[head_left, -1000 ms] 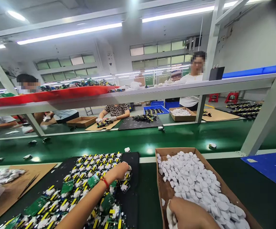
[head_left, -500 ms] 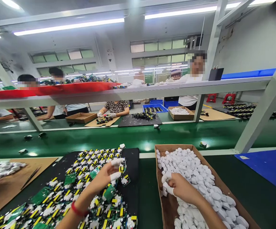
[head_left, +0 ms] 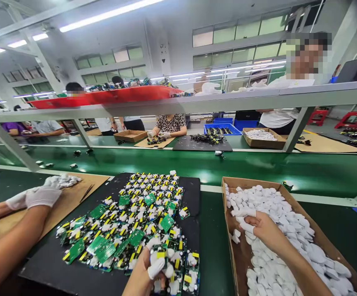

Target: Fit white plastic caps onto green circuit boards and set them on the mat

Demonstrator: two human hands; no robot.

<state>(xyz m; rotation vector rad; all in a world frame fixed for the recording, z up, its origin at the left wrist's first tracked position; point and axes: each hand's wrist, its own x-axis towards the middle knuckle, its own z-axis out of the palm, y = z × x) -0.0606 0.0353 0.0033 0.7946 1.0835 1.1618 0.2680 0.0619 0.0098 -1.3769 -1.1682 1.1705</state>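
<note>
My left hand (head_left: 143, 267), with white finger covers, holds a small circuit board (head_left: 159, 253) with a yellow-wrapped part. It is over the near edge of many similar boards (head_left: 138, 213), some turned green side up, laid on a black mat (head_left: 193, 197). My right hand (head_left: 267, 230), its thumb and finger also covered in white, is closed at the left side of a cardboard box (head_left: 227, 205). White plastic pieces (head_left: 286, 255) fill much of that box. Whether a piece sits between the right fingertips cannot be made out, white against white.
At the left, a co-worker's gloved hands (head_left: 38, 197) are beside white pieces (head_left: 63, 181) on a cardboard sheet (head_left: 89, 185). Beyond runs a green conveyor belt (head_left: 135, 162) carrying a few small items. A shelf rail (head_left: 243, 100) crosses above it. Other people work behind.
My left hand has come nearer to me, from the far part of the boards to their near edge, still holding a board. My right hand stays at the box. The view has turned left.
</note>
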